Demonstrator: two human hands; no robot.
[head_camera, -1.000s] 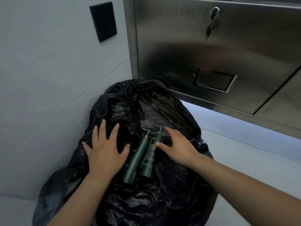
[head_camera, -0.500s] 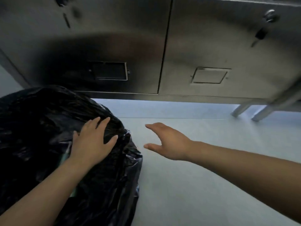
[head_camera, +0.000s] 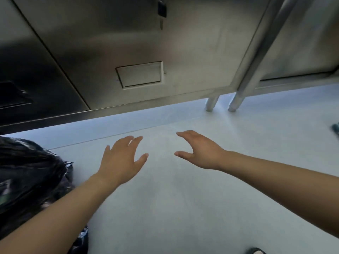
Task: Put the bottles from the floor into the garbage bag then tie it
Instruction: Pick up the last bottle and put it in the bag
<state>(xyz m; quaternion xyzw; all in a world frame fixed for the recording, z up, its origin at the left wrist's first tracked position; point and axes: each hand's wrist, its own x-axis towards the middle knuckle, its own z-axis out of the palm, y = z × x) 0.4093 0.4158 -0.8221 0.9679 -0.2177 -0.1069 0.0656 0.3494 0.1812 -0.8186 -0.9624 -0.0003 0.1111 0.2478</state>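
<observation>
we see our two forearms bare from the frame's edge to the wrist, with no sleeve showing on either. our left hand (head_camera: 122, 162) and our right hand (head_camera: 200, 151) are ungloved, and no ring, watch or band shows on the fingers or wrists. the nails look short and plain.

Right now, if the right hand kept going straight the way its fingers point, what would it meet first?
Probably nothing close: the right hand is open and empty, fingers pointing left and forward over bare floor. The left hand lies roughly in that line, though depth is unclear.
</observation>
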